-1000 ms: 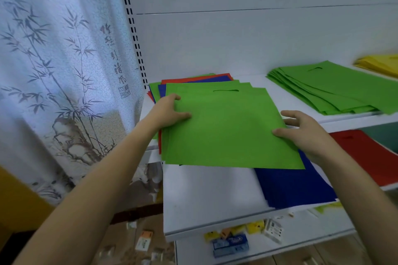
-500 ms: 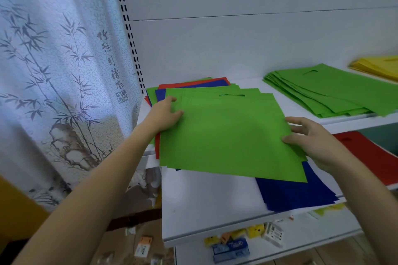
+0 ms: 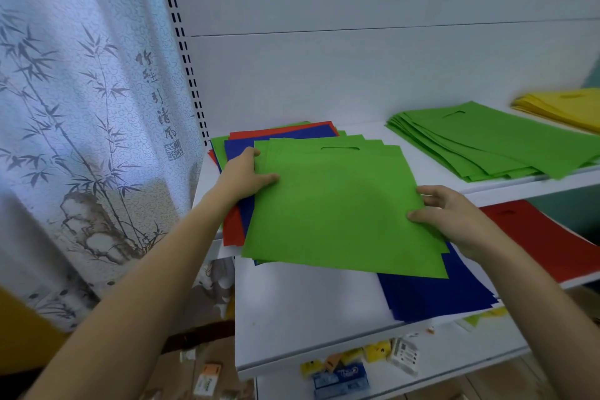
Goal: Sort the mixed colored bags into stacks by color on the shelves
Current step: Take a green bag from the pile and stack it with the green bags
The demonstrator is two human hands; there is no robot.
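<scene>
A few green bags [image 3: 341,204] lie fanned on top of the mixed pile [image 3: 282,133] of red, blue and green bags at the left of the upper shelf. My left hand [image 3: 243,175] grips their left edge, thumb on top. At their right edge my right hand [image 3: 454,217] pinches them, thumb on top and fingers beneath. A sorted green stack [image 3: 493,140] sits further right on the same shelf, and a yellow stack [image 3: 561,107] beyond it. On the lower shelf lie a blue stack [image 3: 431,295] and a red stack [image 3: 552,237].
A bamboo-print curtain [image 3: 81,123] hangs at the left, close to the shelf upright [image 3: 185,52]. The white lower shelf [image 3: 308,308] juts out toward me. Small boxes [image 3: 341,377] lie on the bottom shelf and the floor.
Both hands have kept their grip on the green bags, and the bags have shifted slightly toward me, over the shelf's front edge. The view moved a little closer.
</scene>
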